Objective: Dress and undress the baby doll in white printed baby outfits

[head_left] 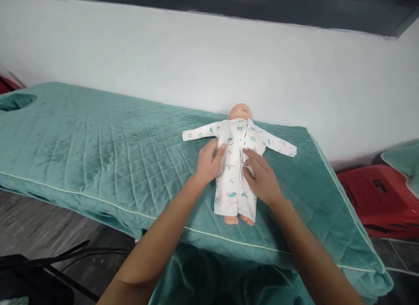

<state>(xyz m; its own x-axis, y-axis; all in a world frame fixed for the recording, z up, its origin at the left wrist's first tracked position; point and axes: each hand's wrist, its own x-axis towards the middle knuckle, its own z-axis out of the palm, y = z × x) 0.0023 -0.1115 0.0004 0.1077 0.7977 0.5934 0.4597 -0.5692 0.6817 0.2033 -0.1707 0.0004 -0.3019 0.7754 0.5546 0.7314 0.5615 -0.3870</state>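
The white garment (231,182) lies under and between the fingers of both hands, dressed on a baby doll (240,109) that rests on its back. The cloth looks light, soft and limp, creasing readily and unlikely to slip or break; its loose front edge, right at the right fingertips, seems the handiest place to take hold. The doll itself looks smooth and firmer, probably best supported beneath the body rather than lifted by the clothing.

The right hand (261,173) has its thumb and fingers curled together at that edge, apparently pinching a fold. The left hand (208,162) has its fingers loosely parted over the other side of the chest; whether they touch the fabric I cannot tell.

Small green figures are printed all round the fingers, some with what may be lettering, too small to read. I see no brand. Sleeves spread out beyond either hand, and the doll's feet (231,220) show nearer the wearer than the fingers. Beneath everything is a green quilted bed cover (108,165). Well to the right of the fingers, a red plastic object (363,187) bears a dark patch, unreadable.
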